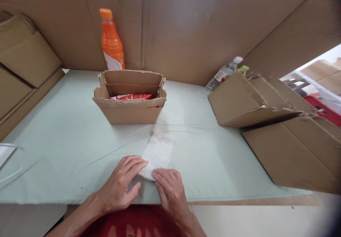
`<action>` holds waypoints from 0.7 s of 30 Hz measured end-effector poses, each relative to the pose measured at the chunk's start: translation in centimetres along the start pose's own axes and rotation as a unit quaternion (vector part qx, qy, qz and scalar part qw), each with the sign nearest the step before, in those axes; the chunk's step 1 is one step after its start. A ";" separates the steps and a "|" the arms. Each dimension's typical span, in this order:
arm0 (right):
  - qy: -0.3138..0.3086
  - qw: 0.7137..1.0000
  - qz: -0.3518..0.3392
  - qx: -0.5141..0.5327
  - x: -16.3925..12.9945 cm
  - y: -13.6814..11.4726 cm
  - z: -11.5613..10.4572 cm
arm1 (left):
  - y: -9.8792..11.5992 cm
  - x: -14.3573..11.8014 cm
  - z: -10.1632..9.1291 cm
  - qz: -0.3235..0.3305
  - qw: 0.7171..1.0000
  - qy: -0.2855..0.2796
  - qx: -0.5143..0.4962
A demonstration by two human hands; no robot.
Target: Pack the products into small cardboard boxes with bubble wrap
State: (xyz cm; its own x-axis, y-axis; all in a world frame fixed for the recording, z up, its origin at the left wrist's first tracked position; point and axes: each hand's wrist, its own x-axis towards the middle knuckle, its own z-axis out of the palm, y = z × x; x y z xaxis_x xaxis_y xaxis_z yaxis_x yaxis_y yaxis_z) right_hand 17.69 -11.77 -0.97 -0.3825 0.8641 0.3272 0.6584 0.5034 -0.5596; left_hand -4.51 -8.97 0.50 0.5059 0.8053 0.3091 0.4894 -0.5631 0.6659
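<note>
A flat white sheet, which looks like folded tissue or thin cloth, lies slanted on the pale green tablecloth near the front edge. My left hand rests at the sheet's near left edge, with fingers stretched out and thumb apart. On the near right corner lie the fingertips of my right hand, its fingers extended and side by side. Neither hand grips the sheet. Just beyond it stands an open cardboard box with a red packet inside; only the packet's top shows.
An orange bottle stands behind the box, near the cardboard back wall. To the right, a clear plastic bottle leans beside cardboard boxes. More cardboard boxes are at left. A white cable lies at the left edge.
</note>
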 end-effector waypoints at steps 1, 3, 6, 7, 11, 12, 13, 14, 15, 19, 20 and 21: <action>-0.002 1.000 0.006 0.027 0.1 0.1 -0.1 | 0.1 -0.4 -0.1 0.001 1.000 -0.004 -0.003; -0.011 0.998 0.027 0.064 0.2 0.4 -0.5 | 0.1 -0.7 0.0 -0.014 1.000 -0.002 -0.004; 0.043 0.998 0.048 0.026 0.1 0.7 -1.4 | -0.4 -0.1 1.1 -0.067 0.998 0.003 0.003; 0.073 0.996 0.044 -0.001 0.1 0.7 -1.7 | -0.7 0.3 1.5 -0.082 0.997 0.002 0.011; 0.057 0.996 -0.010 -0.063 0.3 0.4 -1.9 | -1.2 1.4 2.5 -0.092 0.993 0.016 0.072; 0.032 0.997 -0.020 -0.071 0.4 0.3 -1.6 | -1.2 1.5 2.4 -0.085 0.992 0.029 0.083; 0.012 0.997 -0.024 -0.076 0.6 0.3 -1.3 | -1.0 1.4 2.2 -0.075 0.992 0.040 0.088; 0.002 0.997 -0.021 -0.079 0.8 0.2 -1.1 | -0.8 1.1 2.0 -0.062 0.993 0.048 0.086; 0.001 0.997 -0.011 -0.077 1.0 0.2 -0.8 | -0.6 0.8 1.6 -0.044 0.995 0.049 0.079; -0.010 1.000 0.026 0.000 1.1 0.3 -0.8 | 0.3 -0.5 0.8 -0.010 0.999 0.025 0.026; -0.011 0.999 0.028 0.013 1.0 0.3 -1.1 | 0.3 -0.6 0.8 -0.025 0.999 0.026 0.017; -0.005 0.999 0.027 0.016 0.9 0.2 -1.4 | 0.2 -0.6 1.0 -0.045 0.998 0.030 0.014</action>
State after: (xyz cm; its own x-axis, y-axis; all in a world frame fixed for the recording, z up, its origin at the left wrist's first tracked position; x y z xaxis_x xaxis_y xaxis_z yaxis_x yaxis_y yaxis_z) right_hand 18.38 -10.86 0.23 -0.3531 0.8899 0.2888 0.6571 0.4556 -0.6005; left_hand -4.00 -9.75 -0.18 0.4155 0.8625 0.2888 0.5508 -0.4913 0.6748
